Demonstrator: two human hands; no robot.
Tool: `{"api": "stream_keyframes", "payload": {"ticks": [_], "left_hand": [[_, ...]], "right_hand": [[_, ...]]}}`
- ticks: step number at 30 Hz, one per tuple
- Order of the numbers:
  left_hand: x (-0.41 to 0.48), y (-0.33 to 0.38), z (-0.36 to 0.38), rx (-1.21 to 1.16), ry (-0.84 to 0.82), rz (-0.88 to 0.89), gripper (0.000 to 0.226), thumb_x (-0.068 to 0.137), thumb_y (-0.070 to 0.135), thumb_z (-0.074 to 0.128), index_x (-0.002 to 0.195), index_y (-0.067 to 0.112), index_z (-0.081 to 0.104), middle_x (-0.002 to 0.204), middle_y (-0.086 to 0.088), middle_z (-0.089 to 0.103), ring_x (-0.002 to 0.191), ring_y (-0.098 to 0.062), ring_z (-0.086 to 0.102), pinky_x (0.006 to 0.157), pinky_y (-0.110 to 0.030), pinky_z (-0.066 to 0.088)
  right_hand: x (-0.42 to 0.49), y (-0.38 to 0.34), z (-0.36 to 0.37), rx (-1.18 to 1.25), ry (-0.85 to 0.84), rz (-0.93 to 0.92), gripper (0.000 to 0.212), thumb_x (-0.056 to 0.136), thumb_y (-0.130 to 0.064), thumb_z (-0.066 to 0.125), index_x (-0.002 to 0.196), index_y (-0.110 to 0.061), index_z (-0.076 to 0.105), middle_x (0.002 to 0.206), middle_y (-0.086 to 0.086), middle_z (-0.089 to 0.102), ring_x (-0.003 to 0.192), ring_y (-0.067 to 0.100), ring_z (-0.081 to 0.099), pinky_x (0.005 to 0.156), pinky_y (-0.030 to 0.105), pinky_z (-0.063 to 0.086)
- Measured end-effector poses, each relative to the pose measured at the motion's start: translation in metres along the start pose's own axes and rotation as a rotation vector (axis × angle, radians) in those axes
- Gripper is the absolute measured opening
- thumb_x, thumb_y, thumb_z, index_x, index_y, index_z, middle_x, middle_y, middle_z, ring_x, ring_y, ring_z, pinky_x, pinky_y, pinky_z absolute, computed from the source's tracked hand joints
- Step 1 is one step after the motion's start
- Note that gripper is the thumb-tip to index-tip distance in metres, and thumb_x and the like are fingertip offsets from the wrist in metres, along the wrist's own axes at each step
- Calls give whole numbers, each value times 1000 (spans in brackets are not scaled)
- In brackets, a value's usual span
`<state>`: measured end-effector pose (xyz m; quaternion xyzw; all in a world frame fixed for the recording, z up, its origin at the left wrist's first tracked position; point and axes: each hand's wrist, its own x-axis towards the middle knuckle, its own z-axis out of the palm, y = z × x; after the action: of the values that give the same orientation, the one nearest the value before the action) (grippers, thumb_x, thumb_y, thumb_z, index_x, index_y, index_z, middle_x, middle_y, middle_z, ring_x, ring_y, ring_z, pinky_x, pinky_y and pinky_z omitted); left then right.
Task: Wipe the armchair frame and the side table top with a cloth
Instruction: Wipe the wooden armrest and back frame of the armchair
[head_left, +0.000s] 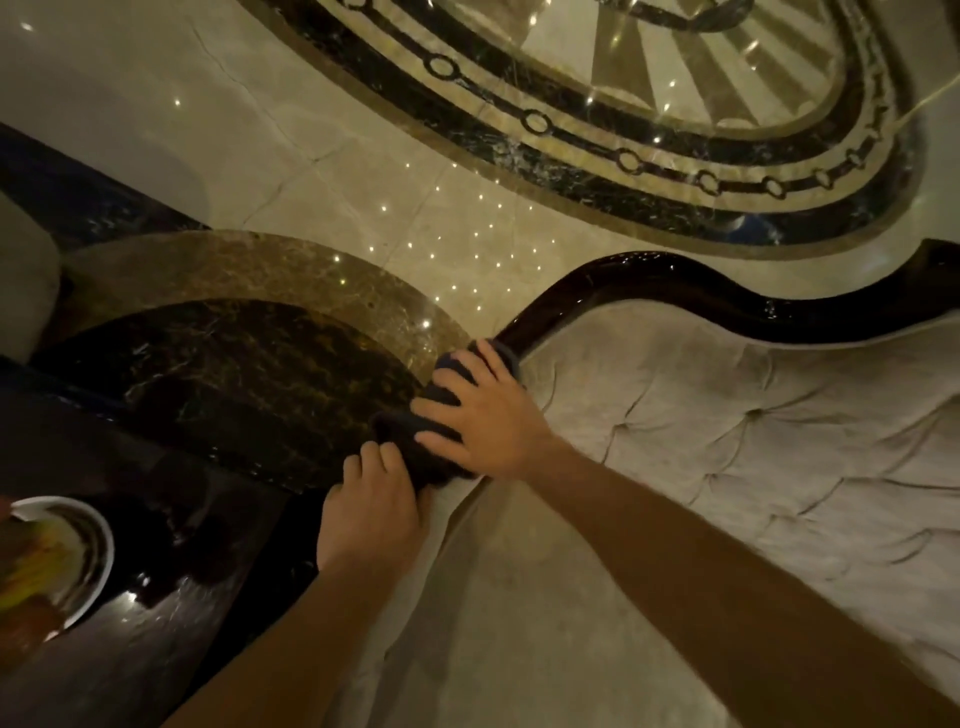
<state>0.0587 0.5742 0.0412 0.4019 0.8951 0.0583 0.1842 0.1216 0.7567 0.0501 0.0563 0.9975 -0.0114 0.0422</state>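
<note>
A dark cloth (415, 441) lies wrapped over the armchair's glossy dark wooden frame (675, 280), at the curved left edge of the tufted beige backrest (753, 441). My right hand (488, 415) presses flat on the cloth with fingers spread. Just below it, my left hand (371, 514) grips the cloth's lower end and the frame beneath. The round side table (234, 358), with a dark marble centre and a brown marble rim, stands directly left of the hands.
A white bowl (78, 551) with yellowish contents sits on a dark glossy surface (156, 623) at the lower left. Polished marble floor (363, 171) with a dark inlaid oval pattern (649, 156) lies beyond. Another beige seat edge (26, 291) shows at the far left.
</note>
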Motion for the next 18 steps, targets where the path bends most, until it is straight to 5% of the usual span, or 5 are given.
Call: {"api": "stream_keyframes", "payload": {"ticks": [1,5,11,18], "left_hand": [[0,0,0,-3,-5,8,41,94,51,41,112,15,44,109,-3,51,97,-21,54,68,-33,52],[2,-11,-2,-68,-78,-20,39,92,53,40,113,21,37,115,-1,47,105,-20,52,76,-36,54],[87,74,-37,-84,-119,14,49,96,54,39,126,16,34,126,-9,48,105,-29,62,78,-40,52],[185,197,-65,-34,170,326,37,95,35,50,122,14,37,115,-8,53,101,-29,57,76,-41,51]], "right_hand": [[4,26,-9,-80,5,-6,45,101,-57,40,123,-29,67,126,10,64,128,40,49,122,57,14],[16,95,-48,-189,99,431,46,101,-55,35,113,-24,67,121,10,64,120,39,50,118,58,23],[-3,124,-64,-138,229,643,42,102,-50,30,119,-29,61,127,5,59,123,31,47,119,53,24],[-67,185,-66,-62,382,1003,44,105,-45,26,136,-27,52,129,5,59,121,30,51,117,50,29]]}}
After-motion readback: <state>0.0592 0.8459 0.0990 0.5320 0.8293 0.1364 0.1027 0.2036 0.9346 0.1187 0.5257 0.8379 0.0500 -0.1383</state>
